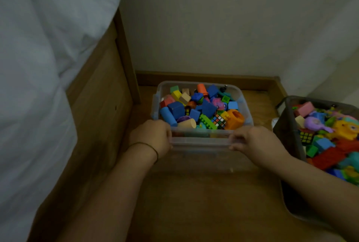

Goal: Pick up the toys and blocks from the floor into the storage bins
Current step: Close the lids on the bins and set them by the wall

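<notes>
Toys and blocks (pixel 202 109) fill the clear bin (pixel 200 140), which sits on the wooden floor (pixel 194 193) close to the wall (pixel 194 27), between the bed frame (pixel 101 105) and the mesh bin (pixel 287 125). My left hand (pixel 153 134) grips the near rim at its left corner, with the fingers curled over the edge. My right hand (pixel 250 140) grips the same rim at the right corner in the same way. A thin dark band (pixel 153 150) circles my left wrist. Inside the clear bin, a puzzle cube (pixel 219 120) lies just beside an orange toy (pixel 234 119) at the front right. The mesh bin, to my right, is also piled with toys. White bedding (pixel 38 66) hangs over the bed frame.
</notes>
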